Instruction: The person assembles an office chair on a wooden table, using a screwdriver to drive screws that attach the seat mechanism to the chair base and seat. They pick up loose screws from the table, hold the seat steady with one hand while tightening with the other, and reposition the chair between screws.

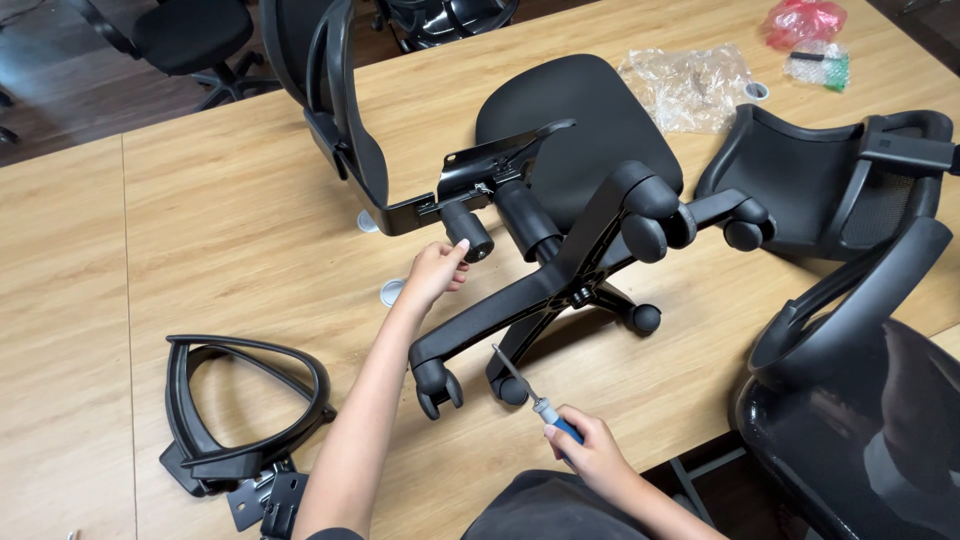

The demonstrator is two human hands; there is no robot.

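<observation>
Right hand (592, 452), close to the near edge of the desk (200, 230), has its grip clamped round the blue handle of a screwdriver (535, 400), the shaft pointing up and away toward a caster of the star base (575, 270). Left hand (435, 272) reaches further in, its fingers curled against the round black knob (468, 232) under the seat mechanism; whether that grip is fully closed on the knob I cannot tell.

Both belong to an overturned office chair lying mid-desk: the seat cushion (590, 110) faces down, the base and its casters stick up, and the backrest (335, 110) stands at the far side. A loose armrest (235, 410) lies near the left near corner. More chair shells (830, 180) crowd the right edge, and plastic bags (690, 85) of fittings sit by the far right corner.

Risk, as I judge it: the chair rests on a rounded cushion with a heavy base overhanging, so a push on the knob could roll it toward the near edge. The screwdriver tip hovers close to the left forearm, and a slip could jab it.
</observation>
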